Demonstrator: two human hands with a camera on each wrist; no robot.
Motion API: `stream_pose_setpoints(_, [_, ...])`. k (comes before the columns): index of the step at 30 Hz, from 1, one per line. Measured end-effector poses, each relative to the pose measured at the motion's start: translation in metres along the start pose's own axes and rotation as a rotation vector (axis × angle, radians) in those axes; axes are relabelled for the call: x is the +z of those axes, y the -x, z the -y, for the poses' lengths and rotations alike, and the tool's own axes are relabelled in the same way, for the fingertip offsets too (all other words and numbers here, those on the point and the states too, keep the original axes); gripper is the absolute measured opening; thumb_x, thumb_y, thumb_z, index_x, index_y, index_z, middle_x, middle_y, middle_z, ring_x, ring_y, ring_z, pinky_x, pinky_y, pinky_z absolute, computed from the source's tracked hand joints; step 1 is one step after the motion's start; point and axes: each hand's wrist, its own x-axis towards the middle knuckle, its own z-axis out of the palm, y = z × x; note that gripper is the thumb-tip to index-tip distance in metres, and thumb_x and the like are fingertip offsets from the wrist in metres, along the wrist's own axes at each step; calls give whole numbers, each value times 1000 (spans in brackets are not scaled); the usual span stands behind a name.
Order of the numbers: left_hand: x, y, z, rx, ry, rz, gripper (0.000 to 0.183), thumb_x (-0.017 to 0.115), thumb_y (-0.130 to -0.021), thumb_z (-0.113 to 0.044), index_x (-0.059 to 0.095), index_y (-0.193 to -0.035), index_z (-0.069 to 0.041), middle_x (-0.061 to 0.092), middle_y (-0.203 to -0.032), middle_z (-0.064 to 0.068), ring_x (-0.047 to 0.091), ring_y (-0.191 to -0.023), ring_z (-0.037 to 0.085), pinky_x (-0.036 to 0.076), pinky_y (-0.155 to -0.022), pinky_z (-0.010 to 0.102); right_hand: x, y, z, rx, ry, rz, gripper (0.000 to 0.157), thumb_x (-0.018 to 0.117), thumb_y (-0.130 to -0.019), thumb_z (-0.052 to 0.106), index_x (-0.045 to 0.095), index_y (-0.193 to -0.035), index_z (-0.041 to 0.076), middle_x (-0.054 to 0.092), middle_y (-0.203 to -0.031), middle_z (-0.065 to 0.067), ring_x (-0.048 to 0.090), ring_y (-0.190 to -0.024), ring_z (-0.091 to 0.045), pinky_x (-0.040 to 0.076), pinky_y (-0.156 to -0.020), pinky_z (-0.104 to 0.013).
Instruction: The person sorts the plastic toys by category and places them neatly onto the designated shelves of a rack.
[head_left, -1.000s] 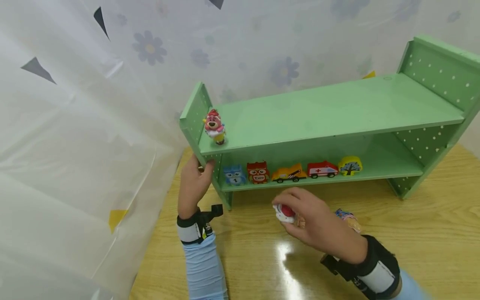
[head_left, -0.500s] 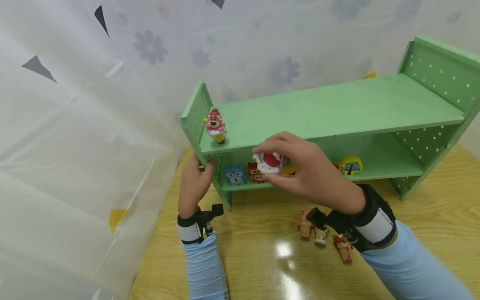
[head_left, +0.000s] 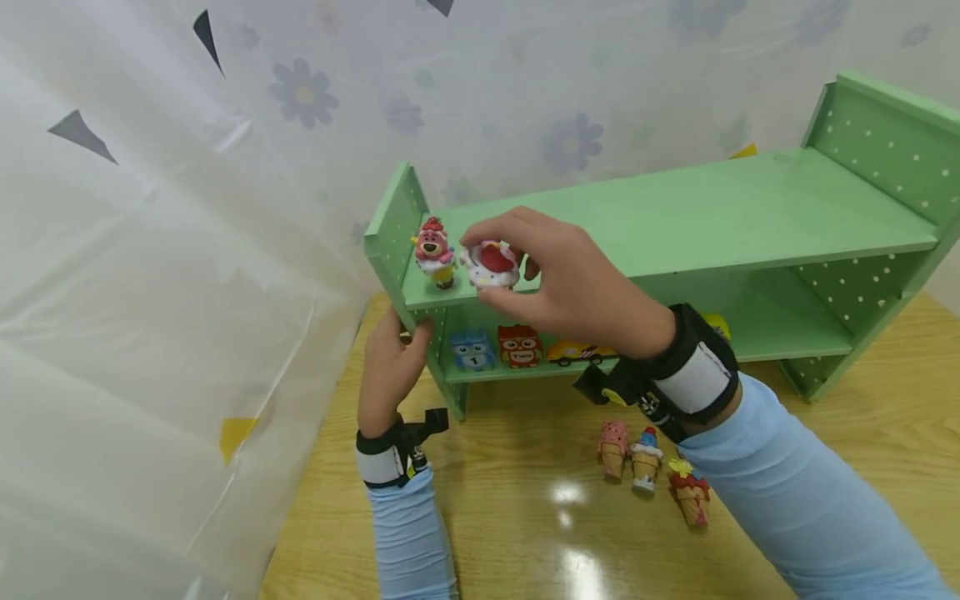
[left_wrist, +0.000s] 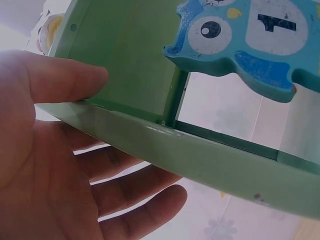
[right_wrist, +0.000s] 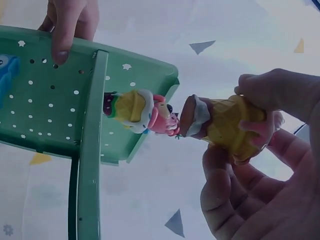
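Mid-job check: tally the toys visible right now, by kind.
Ice-cream figures: 5
Owl blocks: 2
Yellow truck: 1
Mostly hidden yellow toy: 1
Total: 9 visible; the right hand and wrist block part of the lower shelf.

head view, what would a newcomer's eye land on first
First, the green shelf, filling much of the middle and right. Next, the right hand, holding a toy near the pink bear at the shelf's upper left. Three cones lie on the table in front.

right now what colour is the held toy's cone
The cone is mostly yellow, best in the right wrist view.
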Motion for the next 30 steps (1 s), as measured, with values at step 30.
stream_pose_setpoints(30, [-1,2,-3,11,9,8,36,51,-96,-33,54,-124,-11,64,-117,12,62,-99,24,56,-80,46,28,-23,-36,215,174,71,38,64,-89,19,54,-123,7,60,-107,-13,57,-86,-22,51,-70,-37])
